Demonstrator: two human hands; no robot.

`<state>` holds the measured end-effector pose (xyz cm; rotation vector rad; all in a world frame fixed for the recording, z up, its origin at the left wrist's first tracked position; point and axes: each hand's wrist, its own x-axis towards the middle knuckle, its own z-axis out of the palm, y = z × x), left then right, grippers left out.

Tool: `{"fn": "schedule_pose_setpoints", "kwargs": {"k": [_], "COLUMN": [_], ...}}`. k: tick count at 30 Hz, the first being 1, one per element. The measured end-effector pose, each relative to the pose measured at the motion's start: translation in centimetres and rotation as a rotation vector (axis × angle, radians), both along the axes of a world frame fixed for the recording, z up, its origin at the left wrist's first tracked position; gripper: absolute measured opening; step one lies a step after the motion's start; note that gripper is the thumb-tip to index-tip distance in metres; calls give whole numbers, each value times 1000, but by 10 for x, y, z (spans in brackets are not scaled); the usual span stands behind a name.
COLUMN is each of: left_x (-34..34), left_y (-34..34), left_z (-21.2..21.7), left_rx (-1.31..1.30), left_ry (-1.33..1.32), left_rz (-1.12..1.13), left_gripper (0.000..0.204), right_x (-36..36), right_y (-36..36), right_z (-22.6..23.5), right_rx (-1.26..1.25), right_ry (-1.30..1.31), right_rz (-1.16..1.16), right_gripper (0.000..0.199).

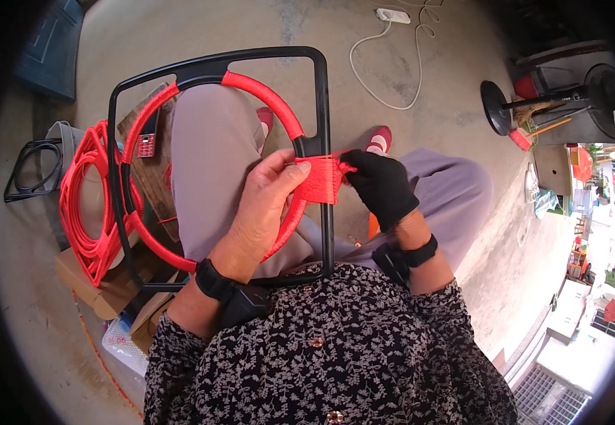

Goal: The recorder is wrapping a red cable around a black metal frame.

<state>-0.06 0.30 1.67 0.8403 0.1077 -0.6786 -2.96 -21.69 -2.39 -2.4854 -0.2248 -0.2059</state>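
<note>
Left hand pinching ribbed red wrapping, gloved right hand gripping strand, round-cornered frame

Smooth frame, ridged wrapping, cloth glove

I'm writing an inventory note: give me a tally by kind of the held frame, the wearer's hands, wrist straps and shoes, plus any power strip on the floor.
Held red-wrapped black frame: 1
Hands: 2 (bare left hand, black-gloved right hand)
Black wrist straps: 2
Red shoes: 2
White power strip: 1
Total: 8
</note>
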Motion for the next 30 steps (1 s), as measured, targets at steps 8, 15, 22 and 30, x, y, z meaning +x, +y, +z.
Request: {"fn": "schedule_pose_setpoints", "kwargs": {"k": [8, 15, 22, 30], "left_x": [-1, 1, 1, 2], "left_y": [0, -3, -3, -2], "left_z": [-2, 3, 5, 2], "left_rx": [-7, -20, -47, 74], "left_ry": [21, 8, 38, -6], "left_rz": [30, -60, -123, -93], "left_gripper": [24, 30, 33, 29], "right_x": [11, 12, 8, 4], "right_y": [-9, 24, 38, 19], "right_z": [21, 10, 23, 50], "right_rx": [819, 423, 364, 470], "right_ry": [761, 406, 365, 206], "right_rz": [-168, -399, -325, -526], "right_gripper": [22, 24, 29, 44]}}
